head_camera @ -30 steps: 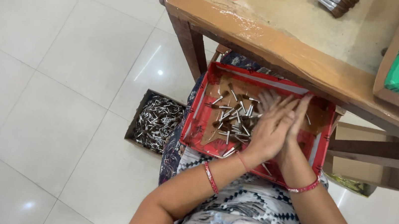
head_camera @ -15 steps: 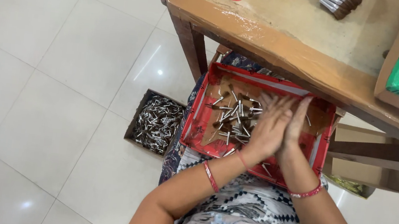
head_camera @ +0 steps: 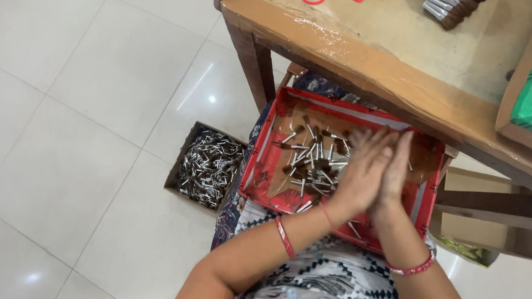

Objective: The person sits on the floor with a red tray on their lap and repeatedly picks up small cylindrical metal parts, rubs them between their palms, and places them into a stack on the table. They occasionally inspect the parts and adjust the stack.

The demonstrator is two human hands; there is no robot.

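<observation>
Both hands, left hand (head_camera: pixel 360 173) and right hand (head_camera: pixel 396 171), press palm to palm with fingers straight; whether anything lies between them I cannot tell. Dozens of small silver-tipped brown sticks (head_camera: pixel 312 161) lie loose at 9 o'clock of them in the red cardboard tray (head_camera: pixel 262 169) on the lap. A brown cardboard box of silvery pieces (head_camera: pixel 207 166) on the floor, farther toward 9 o'clock, looks well filled, so much seems left in the tray.

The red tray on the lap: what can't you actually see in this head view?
- Whatever lies between the left hand and right hand: pressed palms hide it.
- The red tray: its far right corner sits under the wooden table.
- The small silver pieces: too small to identify.
- The cardboard box on the floor: contents too fine to tell.
</observation>
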